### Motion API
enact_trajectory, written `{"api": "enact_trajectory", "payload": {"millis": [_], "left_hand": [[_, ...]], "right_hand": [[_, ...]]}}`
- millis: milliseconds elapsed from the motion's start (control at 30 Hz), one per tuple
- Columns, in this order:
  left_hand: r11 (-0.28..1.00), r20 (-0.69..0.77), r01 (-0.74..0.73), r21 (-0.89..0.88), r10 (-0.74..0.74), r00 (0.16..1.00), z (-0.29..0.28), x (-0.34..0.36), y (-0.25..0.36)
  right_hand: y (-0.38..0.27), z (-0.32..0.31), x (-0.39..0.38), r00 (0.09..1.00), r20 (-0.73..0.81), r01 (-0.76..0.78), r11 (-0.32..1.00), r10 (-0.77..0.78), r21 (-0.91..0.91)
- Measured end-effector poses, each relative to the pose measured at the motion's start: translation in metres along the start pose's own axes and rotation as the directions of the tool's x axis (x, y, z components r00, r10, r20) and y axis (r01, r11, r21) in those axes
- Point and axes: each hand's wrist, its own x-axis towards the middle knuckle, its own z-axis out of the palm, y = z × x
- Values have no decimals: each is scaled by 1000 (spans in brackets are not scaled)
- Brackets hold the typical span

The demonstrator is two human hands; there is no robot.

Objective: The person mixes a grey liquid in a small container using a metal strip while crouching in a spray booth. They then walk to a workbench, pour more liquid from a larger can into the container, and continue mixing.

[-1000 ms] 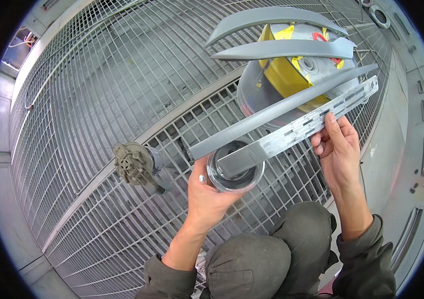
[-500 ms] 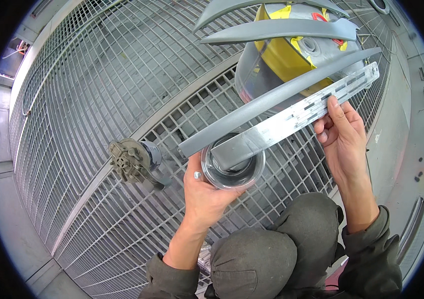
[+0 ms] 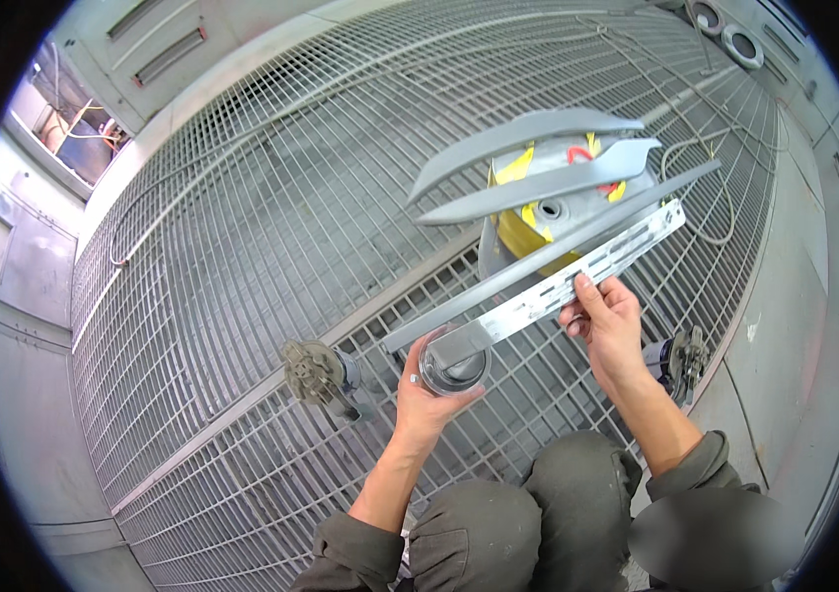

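— Noted: against the frame half a second back, hands, cup and gray parts sit smaller and mostly lower in view; a second capped canister (image 3: 681,363) now shows at right.

— Hands?

— Left hand (image 3: 424,407) wrapped round the clear cup (image 3: 459,377), mouth upward. Right hand (image 3: 609,331) pinching the slotted metal strip (image 3: 533,314), thumb on top. Strip slants down leftward, its lower end inside the cup.

— Cup contents?

— Dark gray in part; level hard to read through the wall and under the strip.

— Obstructions nearby?

— Long gray bar (image 3: 548,259) runs alongside, just beyond the strip, its near end close to the cup. Two curved gray pieces (image 3: 528,128) lie farther out, over a round stand (image 3: 572,212) with yellow tape on it.

— Wider surroundings?

— First capped canister (image 3: 316,373) left of the left hand, on the floor grating (image 3: 271,286); the second just beyond the right forearm. Looped hose (image 3: 732,219) past the stand. Knees (image 3: 479,533) below the hands.
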Motion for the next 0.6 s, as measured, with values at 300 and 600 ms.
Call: {"api": "enact_trajectory", "payload": {"millis": [300,600], "left_hand": [[997,43,-46,-69,49,998,2,-3,-2],[998,43,-42,-56,44,998,-3,1,-1]], "right_hand": [[6,-6,-2,999,-30,27,1000,-27,-12],[6,-2,4,999,-37,14,999,-15,-40]]}}
